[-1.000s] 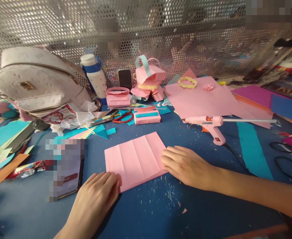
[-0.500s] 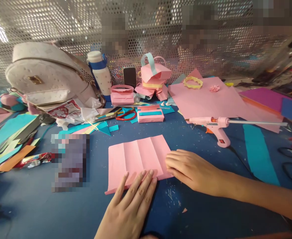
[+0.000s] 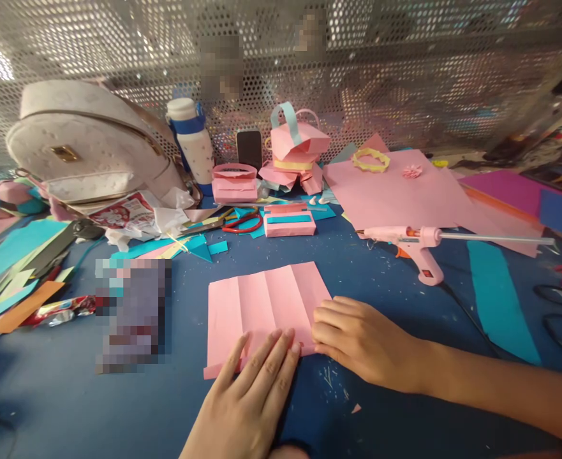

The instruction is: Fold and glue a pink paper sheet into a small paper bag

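Observation:
A pink sheet of paper (image 3: 256, 303) with several upright creases lies on the blue table, its near edge folded up in a narrow strip. My left hand (image 3: 247, 395) rests flat on that near edge, fingers stretched out and a little apart. At the sheet's lower right corner, my right hand (image 3: 362, 341) has its fingers curled and pressed together on the paper; the thumb is mostly hidden. Beyond the sheet sits a small pink paper box (image 3: 290, 224) with a blue strip. A pink glue gun (image 3: 417, 245) lies above my right hand.
A white backpack (image 3: 94, 150), a bottle (image 3: 194, 146) and a phone (image 3: 249, 148) stand along the perforated metal screen (image 3: 271, 38). Red-handled scissors (image 3: 245, 223) lie among paper scraps. A blue paper strip (image 3: 501, 299) and the glue gun's cord (image 3: 472, 322) are at right.
My right hand has slid slightly left and down along the folded near edge, closer to my left hand. The left hand stays pressed on the sheet.

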`<state>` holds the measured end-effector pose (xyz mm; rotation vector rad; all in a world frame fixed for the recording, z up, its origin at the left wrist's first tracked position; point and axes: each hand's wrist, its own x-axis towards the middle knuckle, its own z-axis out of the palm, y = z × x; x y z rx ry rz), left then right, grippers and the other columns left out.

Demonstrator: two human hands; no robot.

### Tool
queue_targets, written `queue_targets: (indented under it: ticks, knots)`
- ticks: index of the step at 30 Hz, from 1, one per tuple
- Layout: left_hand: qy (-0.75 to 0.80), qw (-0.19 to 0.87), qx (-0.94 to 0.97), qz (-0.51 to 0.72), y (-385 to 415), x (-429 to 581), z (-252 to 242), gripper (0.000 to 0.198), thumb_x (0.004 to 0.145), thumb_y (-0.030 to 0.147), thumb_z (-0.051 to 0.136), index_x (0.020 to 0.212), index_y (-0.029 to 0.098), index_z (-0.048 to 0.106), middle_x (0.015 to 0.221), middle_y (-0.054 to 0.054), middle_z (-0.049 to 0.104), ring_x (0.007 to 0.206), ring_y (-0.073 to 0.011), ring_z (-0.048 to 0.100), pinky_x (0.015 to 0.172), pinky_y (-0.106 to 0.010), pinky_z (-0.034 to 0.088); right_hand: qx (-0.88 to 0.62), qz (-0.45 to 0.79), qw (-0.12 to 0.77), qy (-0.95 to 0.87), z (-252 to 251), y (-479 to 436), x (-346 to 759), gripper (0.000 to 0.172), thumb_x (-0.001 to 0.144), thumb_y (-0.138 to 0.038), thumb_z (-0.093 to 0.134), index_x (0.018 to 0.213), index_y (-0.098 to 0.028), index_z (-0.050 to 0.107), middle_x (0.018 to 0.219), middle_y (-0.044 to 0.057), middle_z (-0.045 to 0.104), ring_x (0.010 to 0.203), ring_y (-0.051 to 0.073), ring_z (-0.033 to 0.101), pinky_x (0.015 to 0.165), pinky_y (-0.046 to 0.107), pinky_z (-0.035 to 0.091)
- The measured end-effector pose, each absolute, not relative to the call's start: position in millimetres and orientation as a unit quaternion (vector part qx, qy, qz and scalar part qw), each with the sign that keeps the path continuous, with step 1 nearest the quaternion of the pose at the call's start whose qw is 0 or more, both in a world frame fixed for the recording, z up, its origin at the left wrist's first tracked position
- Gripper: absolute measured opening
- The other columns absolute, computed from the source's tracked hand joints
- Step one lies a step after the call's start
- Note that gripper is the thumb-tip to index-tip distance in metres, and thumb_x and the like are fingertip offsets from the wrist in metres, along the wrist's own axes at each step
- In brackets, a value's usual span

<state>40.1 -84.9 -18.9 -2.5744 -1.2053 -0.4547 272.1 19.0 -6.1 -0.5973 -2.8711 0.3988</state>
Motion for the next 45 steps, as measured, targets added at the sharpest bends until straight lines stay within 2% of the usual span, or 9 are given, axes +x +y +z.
queue_targets:
  ticks: [4, 7, 10, 13, 24, 29, 36, 41, 45]
  knots:
    - [-0.473, 0.070, -0.853, -0.211, -93, 27, -18, 0.033, 0.098, 0.018, 0.041, 0.122, 0.016, 0.063, 0.121, -0.004, 0.070, 0.113, -0.0197, 0.064, 0.091, -0.031, 0.052, -0.165, 0.121, 0.091, -0.975, -6, 22, 273, 0.024, 0.100, -0.023, 0.039, 0.083, -0.018, 0.055, 0.083, 0.004, 0.060, 0.075, 0.017, 0.050, 0.072, 0.033, 0.042]
    - [-0.470, 0.079, -0.856, -0.203, -100, 17, -15, 0.036, 0.097, 0.009, 0.037, 0.117, 0.015, 0.065, 0.122, -0.006, 0.069, 0.115, -0.0217, 0.064, 0.085, -0.030, 0.057, -0.121, 0.096, 0.134, -0.979, -4, 23, 274, 0.022, 0.099, -0.021, 0.042, 0.090, -0.018, 0.061, 0.108, 0.009, 0.067, 0.102, 0.020, 0.058, 0.087, 0.037, 0.048]
    - [-0.450, 0.112, -0.862, -0.203, -106, 16, -13, 0.036, 0.096, 0.006, 0.037, 0.116, 0.012, 0.065, 0.122, -0.008, 0.069, 0.116, -0.0232, 0.064, 0.082, -0.029, 0.060, -0.088, 0.104, 0.129, -0.982, -2, 24, 275, 0.025, 0.097, -0.024, 0.046, 0.111, -0.014, 0.064, 0.138, 0.013, 0.056, 0.136, 0.023, 0.041, 0.108, 0.041, 0.042]
    - [-0.447, 0.124, -0.864, -0.196, -109, 18, -15, 0.036, 0.095, 0.005, 0.036, 0.114, 0.012, 0.066, 0.119, -0.009, 0.070, 0.113, -0.0233, 0.066, 0.077, -0.029, 0.062, -0.086, 0.126, 0.099, -0.983, -2, 25, 274, 0.041, 0.097, -0.029, 0.049, 0.135, -0.013, 0.054, 0.144, 0.013, 0.052, 0.141, 0.023, 0.036, 0.114, 0.044, 0.038]
    - [-0.431, 0.152, -0.883, -0.102, -86, 14, -20, 0.049, 0.091, 0.005, 0.035, 0.138, 0.006, 0.050, 0.142, -0.018, 0.052, 0.131, -0.0298, 0.051, 0.096, -0.039, 0.056, -0.066, 0.074, 0.107, -0.989, 0, 25, 272, 0.041, 0.097, -0.024, 0.049, 0.137, -0.014, 0.054, 0.141, 0.012, 0.055, 0.138, 0.023, 0.041, 0.112, 0.041, 0.042]
    - [-0.431, 0.162, -0.874, -0.157, -89, 5, -21, 0.046, 0.090, 0.000, 0.034, 0.127, 0.007, 0.059, 0.130, -0.015, 0.063, 0.119, -0.0258, 0.062, 0.087, -0.034, 0.060, -0.032, -0.023, 0.165, -0.986, -5, 17, 279, 0.031, 0.096, -0.011, 0.043, 0.117, -0.007, 0.066, 0.124, 0.013, 0.067, 0.120, 0.023, 0.061, 0.099, 0.036, 0.055]
    - [-0.448, 0.067, -0.861, -0.233, -88, -9, -8, 0.030, 0.095, 0.011, 0.042, 0.110, 0.016, 0.068, 0.113, -0.005, 0.073, 0.101, -0.0198, 0.071, 0.078, -0.029, 0.062, -0.097, 0.021, 0.190, -0.977, -1, 13, 279, 0.026, 0.096, -0.010, 0.044, 0.108, -0.013, 0.067, 0.111, 0.008, 0.073, 0.110, 0.018, 0.066, 0.091, 0.032, 0.056]
    - [-0.534, -0.006, -0.810, -0.242, -89, -8, -6, 0.018, 0.097, 0.021, 0.048, 0.091, 0.022, 0.065, 0.106, -0.001, 0.072, 0.080, -0.0162, 0.072, 0.061, -0.026, 0.057, -0.122, 0.040, 0.147, -0.981, -1, 14, 272, 0.027, 0.097, -0.009, 0.038, 0.093, -0.017, 0.063, 0.092, 0.006, 0.068, 0.090, 0.017, 0.060, 0.080, 0.032, 0.049]
    - [-0.530, -0.084, -0.821, -0.194, -87, -6, -4, 0.017, 0.098, 0.020, 0.042, 0.096, 0.021, 0.058, 0.098, -0.005, 0.064, 0.081, -0.0182, 0.063, 0.065, -0.030, 0.053, -0.123, 0.065, 0.069, -0.988, 1, 17, 267, 0.020, 0.095, -0.009, 0.039, 0.090, -0.018, 0.057, 0.085, 0.004, 0.061, 0.076, 0.018, 0.048, 0.070, 0.032, 0.040]
